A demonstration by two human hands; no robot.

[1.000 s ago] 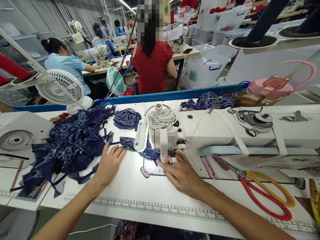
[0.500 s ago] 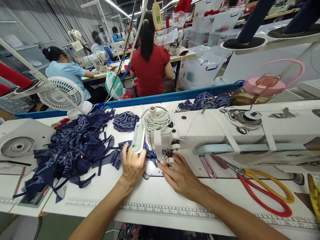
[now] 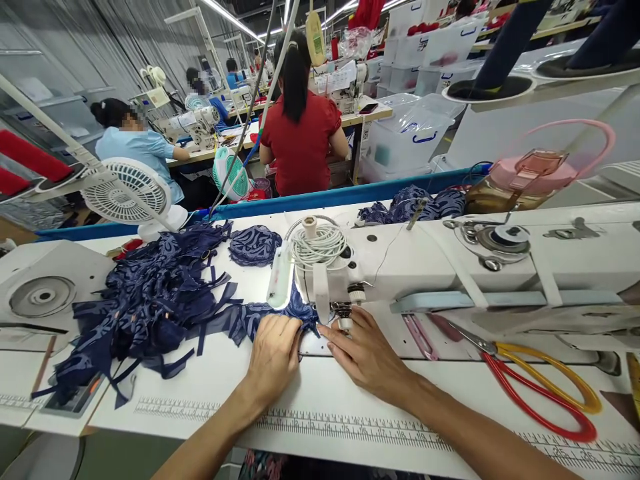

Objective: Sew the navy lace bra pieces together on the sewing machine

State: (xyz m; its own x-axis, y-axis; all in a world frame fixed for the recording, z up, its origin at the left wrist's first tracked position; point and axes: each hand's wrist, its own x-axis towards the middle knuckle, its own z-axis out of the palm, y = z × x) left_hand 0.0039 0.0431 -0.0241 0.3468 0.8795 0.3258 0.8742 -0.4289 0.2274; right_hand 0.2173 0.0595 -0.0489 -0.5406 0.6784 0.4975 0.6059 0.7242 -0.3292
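My left hand (image 3: 273,355) lies on the white table with its fingers curled over the edge of a navy lace piece (image 3: 280,317) just left of the needle. My right hand (image 3: 367,354) rests flat in front of the presser foot (image 3: 343,315) of the white sewing machine (image 3: 450,267), fingertips touching the same lace by the needle plate. The lace runs back to a big heap of navy lace pieces and straps (image 3: 145,303) on the left. A coil of white cord (image 3: 320,241) sits on top of the machine head.
Red-and-yellow-handled scissors (image 3: 540,390) and pink tweezers (image 3: 419,335) lie right of my hands. A white fan (image 3: 127,190) stands at back left, a second machine (image 3: 40,293) at far left, a pink bottle (image 3: 530,175) at back right. Other people sew at tables beyond.
My left hand moved right from the lace heap to the needle area, drawing the lace piece along, then slid down onto the table. My right hand stayed by the presser foot.
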